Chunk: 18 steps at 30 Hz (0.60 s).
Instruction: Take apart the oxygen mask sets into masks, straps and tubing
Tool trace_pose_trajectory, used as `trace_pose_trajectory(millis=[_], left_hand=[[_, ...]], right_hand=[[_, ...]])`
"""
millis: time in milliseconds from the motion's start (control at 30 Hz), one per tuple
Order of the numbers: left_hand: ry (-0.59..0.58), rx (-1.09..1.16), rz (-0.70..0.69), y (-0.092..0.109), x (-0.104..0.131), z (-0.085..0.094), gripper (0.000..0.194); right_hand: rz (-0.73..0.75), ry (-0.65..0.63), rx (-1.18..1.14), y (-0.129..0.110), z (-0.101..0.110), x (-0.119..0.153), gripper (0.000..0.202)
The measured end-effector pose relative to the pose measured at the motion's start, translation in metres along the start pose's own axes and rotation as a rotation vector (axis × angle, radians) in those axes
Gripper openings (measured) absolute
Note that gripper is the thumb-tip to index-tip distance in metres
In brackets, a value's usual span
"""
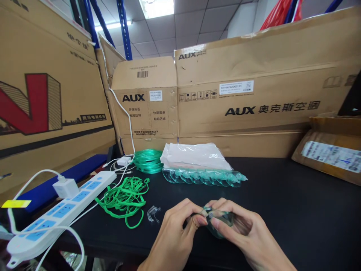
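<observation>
Both hands meet over the black table, close to its front. My right hand [239, 226] is wrapped round a clear green plastic oxygen mask [218, 231], its thumb pressing on the near side. Pinched at the mask's left end are the thumb and forefinger of my left hand [182, 226]; any small part between them is hidden. Beyond the hands lies a row of nested clear green masks [201, 177]. To the left sit a few thin clear or metal strips [153, 213] and a tangled heap of green elastic cord [126, 199].
A coil of green tubing [148, 160] and a white plastic bag [194, 156] lie at the back. A white power strip [63, 210] with plug and cables runs along the left. Cardboard boxes [245, 90] wall the back; a smaller opened box [329, 150] stands at right.
</observation>
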<state>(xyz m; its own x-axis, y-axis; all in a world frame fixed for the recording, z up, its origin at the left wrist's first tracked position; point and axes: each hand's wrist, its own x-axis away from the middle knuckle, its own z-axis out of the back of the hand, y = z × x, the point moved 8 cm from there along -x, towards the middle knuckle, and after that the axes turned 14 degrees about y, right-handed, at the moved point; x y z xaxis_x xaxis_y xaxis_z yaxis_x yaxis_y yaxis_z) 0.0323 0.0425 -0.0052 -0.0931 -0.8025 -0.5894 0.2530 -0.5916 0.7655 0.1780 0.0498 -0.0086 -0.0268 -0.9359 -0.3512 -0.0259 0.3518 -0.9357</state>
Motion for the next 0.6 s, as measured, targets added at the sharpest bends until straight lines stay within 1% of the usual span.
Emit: trace_pose_trajectory(millis=[233, 367, 467, 600], left_hand=[[0.004, -0.006, 0.005, 0.0007, -0.0004, 0.0006, 0.028], [-0.002, -0.013, 0.018, 0.0002, -0.0009, 0.0010, 0.028], [0.006, -0.013, 0.020, -0.0003, -0.0017, 0.0024, 0.026], [-0.001, -0.004, 0.003, 0.0006, -0.0009, 0.0014, 0.021]], right_hand=[[-0.004, -0.020, -0.024, 0.0008, -0.0003, -0.0002, 0.016], [-0.034, -0.042, 0.017, 0.0003, 0.0010, 0.0015, 0.018], [-0.049, -0.045, 0.043, 0.0010, 0.0025, 0.0023, 0.020], [-0.037, -0.033, 0.017, -0.0007, 0.0029, 0.0018, 0.020]])
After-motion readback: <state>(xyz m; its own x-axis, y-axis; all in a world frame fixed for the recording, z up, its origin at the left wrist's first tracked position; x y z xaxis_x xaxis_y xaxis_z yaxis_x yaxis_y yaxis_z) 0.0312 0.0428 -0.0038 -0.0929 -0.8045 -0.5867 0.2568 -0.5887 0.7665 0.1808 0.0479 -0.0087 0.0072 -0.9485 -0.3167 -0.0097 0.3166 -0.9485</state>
